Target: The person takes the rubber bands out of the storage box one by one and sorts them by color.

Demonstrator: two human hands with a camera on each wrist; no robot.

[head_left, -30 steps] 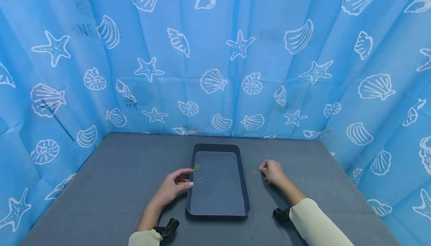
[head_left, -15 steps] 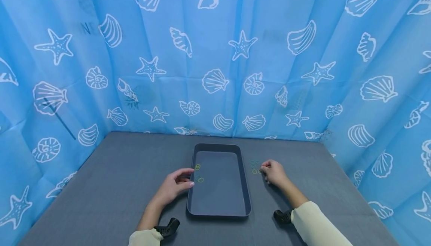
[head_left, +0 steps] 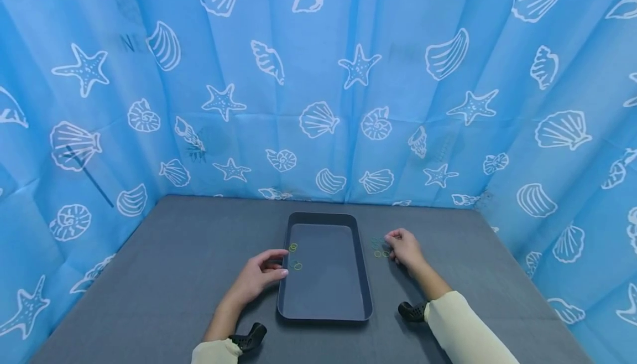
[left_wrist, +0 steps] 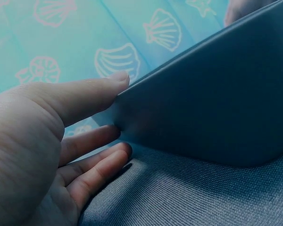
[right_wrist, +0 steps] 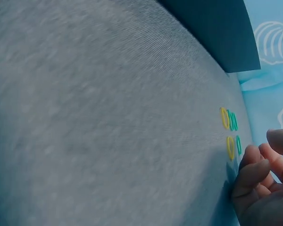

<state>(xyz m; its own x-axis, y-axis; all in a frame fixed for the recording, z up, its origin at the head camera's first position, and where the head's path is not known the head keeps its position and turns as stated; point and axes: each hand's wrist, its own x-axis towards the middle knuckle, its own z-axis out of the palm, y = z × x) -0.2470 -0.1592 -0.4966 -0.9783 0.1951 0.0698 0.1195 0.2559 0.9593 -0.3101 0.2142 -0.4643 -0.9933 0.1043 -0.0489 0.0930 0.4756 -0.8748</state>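
My left hand [head_left: 256,275] rests at the left side of a dark grey tray [head_left: 324,320]. In the left wrist view its thumb tip is right at the tray rim [left_wrist: 179,60], and other fingers lie by the outer wall. Inside the tray's left part lie thin yellow bands [head_left: 293,248] and a green and yellow pair [head_left: 297,266]. Right of the tray, my right hand [head_left: 405,249] hovers with loosely bent fingers beside two yellow bands [right_wrist: 230,148] and several green bands [right_wrist: 238,145] on the cloth. Nothing shows between its fingers.
Grey cloth [head_left: 199,242] covers the table. A blue curtain [head_left: 298,76] with white shell prints hangs behind and along both sides. Black wrist cameras sit at the left wrist [head_left: 249,337] and right wrist [head_left: 412,312].
My right hand has lifted a little away from the right yellow band toward the green ones, leaving both yellow bands in plain sight. My left hand keeps its place at the tray.
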